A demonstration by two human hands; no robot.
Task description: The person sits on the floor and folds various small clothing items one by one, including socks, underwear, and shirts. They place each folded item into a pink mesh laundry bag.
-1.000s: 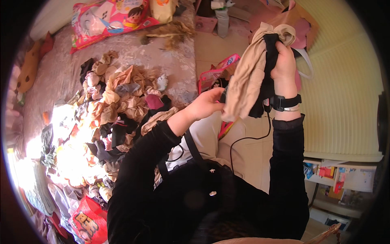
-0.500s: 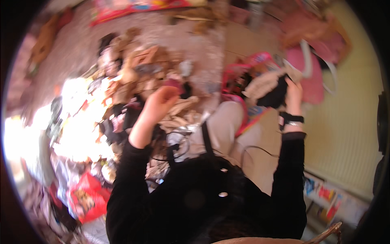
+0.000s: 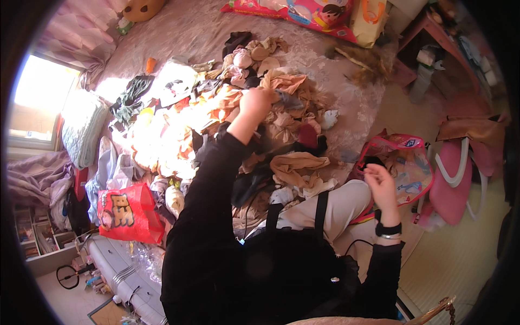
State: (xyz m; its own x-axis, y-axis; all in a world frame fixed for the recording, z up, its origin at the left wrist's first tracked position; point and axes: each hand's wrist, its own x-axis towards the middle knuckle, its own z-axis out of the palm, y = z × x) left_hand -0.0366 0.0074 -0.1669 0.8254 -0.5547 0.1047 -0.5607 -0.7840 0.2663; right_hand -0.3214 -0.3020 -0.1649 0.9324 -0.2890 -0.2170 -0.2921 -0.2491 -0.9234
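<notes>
A large heap of socks and stockings (image 3: 292, 127), mostly tan with black, grey and white pieces, covers the bed's middle. Over its centre is my left hand (image 3: 255, 105), fingers drawn together against tan fabric. What they pinch, if anything, is hidden. My right hand (image 3: 382, 187) is at the near left side of a clear plastic bag with pink edges (image 3: 420, 181). Its fingers are loosely bent and apart, with nothing between them. Just beyond the fingertips, a black piece of fabric (image 3: 374, 161) lies at the bag's opening.
The heap lies on a patterned pink bedspread (image 3: 352, 105). A red plastic bag (image 3: 130, 214) stands on the left. At the far edge lies a large pink package (image 3: 303, 16). A pink bag with white handles (image 3: 455, 179) is on the right. Strong sunlight washes out the heap's left part.
My view has turned left. My right hand has let go of the beige and black fabric at the pink-edged bag. My left hand has moved farther into the heap.
</notes>
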